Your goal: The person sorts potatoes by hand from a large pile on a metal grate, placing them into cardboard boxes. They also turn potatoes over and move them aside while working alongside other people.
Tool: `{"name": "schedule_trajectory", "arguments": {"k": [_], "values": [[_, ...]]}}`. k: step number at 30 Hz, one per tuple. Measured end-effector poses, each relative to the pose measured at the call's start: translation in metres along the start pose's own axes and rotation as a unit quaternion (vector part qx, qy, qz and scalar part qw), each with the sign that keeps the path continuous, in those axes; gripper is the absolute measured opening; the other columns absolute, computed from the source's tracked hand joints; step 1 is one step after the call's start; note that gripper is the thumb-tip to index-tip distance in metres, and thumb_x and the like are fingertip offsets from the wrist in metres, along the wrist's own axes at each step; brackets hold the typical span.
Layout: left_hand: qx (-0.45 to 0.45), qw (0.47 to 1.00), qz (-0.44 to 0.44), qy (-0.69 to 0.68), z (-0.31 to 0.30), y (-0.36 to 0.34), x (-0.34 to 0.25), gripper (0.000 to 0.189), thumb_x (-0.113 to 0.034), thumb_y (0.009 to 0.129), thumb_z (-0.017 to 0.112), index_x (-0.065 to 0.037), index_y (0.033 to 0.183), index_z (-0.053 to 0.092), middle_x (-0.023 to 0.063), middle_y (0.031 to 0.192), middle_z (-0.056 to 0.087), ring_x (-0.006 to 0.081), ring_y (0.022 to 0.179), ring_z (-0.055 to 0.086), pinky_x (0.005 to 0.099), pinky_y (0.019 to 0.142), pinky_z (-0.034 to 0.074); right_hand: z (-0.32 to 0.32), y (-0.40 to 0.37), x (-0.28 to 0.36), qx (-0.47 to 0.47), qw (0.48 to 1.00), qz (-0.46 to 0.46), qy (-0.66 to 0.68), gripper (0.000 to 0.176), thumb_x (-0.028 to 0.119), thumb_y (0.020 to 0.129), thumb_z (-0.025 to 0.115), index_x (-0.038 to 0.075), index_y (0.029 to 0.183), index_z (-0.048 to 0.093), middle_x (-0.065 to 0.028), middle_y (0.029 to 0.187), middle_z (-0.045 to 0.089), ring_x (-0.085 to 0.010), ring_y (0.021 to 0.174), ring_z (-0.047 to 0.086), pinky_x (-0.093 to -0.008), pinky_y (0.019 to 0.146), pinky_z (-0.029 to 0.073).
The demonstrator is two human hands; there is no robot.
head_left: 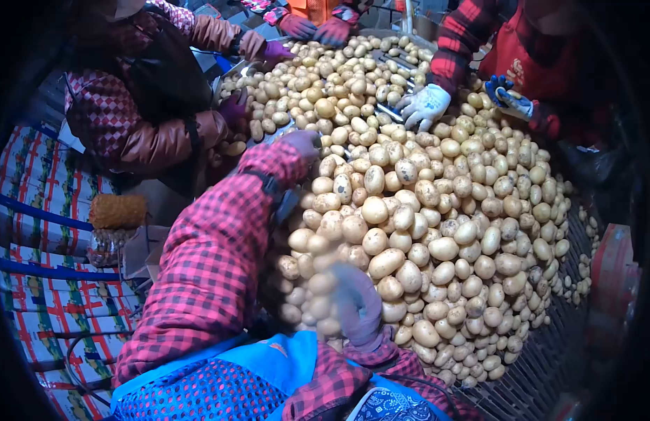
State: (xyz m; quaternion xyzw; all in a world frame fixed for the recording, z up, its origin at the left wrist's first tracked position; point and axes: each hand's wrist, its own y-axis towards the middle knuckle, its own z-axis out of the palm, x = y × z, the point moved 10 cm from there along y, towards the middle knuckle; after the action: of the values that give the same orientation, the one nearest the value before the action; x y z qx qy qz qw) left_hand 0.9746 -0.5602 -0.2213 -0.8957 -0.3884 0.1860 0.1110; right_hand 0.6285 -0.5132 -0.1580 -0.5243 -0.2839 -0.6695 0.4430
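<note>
A big heap of pale potatoes lies in front of me, some with dark blemishes. My left hand, in a mauve glove, is stretched out to the upper left part of the heap. Its fingers are mostly hidden behind the back of the hand. Close to my body, my right hand, in a greyish mauve glove, is smeared by motion over the near edge of the heap. A blurred potato shows just left of it.
Opposite on the right, a person's white glove and blue-and-white glove are over the potatoes. More gloved hands work at the left and far side. Patterned boxes line the left, and a slatted surface lies under the heap.
</note>
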Motion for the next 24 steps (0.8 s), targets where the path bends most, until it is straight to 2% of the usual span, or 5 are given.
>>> {"name": "schedule_trajectory", "arguments": {"k": [4,7,10,14,24], "values": [[-0.059,0.903,0.157,-0.394,-0.048,-0.114,-0.043,0.024,-0.015,0.084,0.068,-0.007,0.106,0.068,0.0080,0.096,0.068,0.0138,0.090,0.064,0.0276,0.082,0.051,-0.008,0.012,0.005,-0.078,0.960,0.063,0.263,0.060,0.036,0.099,0.045,-0.001,0.144,0.030,-0.0196,0.138,0.043,-0.0306,0.127,0.044,-0.0422,0.099,0.046],[0.100,0.853,0.309,-0.408,-0.049,-0.221,-0.118,0.031,-0.015,0.087,0.068,-0.007,0.116,0.063,0.0068,0.108,0.066,0.0136,0.101,0.061,0.0297,0.089,0.049,0.032,0.025,0.018,0.060,0.782,0.112,0.611,0.068,0.050,0.098,0.040,0.004,0.146,0.028,-0.0181,0.139,0.042,-0.0324,0.125,0.046,-0.0486,0.105,0.040],[0.153,0.820,0.388,-0.392,-0.043,-0.258,-0.135,0.041,-0.017,0.087,0.069,-0.010,0.125,0.059,0.0058,0.114,0.064,0.0137,0.109,0.057,0.0309,0.093,0.048,0.026,0.026,0.013,0.060,0.941,0.092,0.321,0.052,0.038,0.101,0.040,0.006,0.142,0.038,-0.0153,0.134,0.048,-0.0274,0.114,0.054,-0.0434,0.091,0.051],[0.102,0.942,0.160,-0.277,-0.038,-0.180,-0.067,0.043,-0.023,0.085,0.072,-0.013,0.125,0.061,0.0067,0.123,0.060,0.0148,0.109,0.058,0.0309,0.093,0.047,0.033,0.013,-0.014,0.040,0.743,0.211,0.634,0.039,0.023,0.105,0.032,0.007,0.137,0.046,-0.0145,0.116,0.065,-0.0237,0.085,0.068,-0.0231,0.048,0.046],[-0.007,0.994,0.107,0.016,0.013,0.055,-0.049,0.069,-0.052,0.083,0.062,-0.012,0.137,0.049,0.0186,0.133,0.054,0.0336,0.123,0.052,0.0422,0.102,0.042,0.021,0.017,-0.024,0.097,0.858,0.076,0.499,0.059,0.025,0.094,0.058,-0.001,0.141,0.035,-0.0157,0.118,0.058,-0.0216,0.092,0.064,-0.0244,0.065,0.052]]}}
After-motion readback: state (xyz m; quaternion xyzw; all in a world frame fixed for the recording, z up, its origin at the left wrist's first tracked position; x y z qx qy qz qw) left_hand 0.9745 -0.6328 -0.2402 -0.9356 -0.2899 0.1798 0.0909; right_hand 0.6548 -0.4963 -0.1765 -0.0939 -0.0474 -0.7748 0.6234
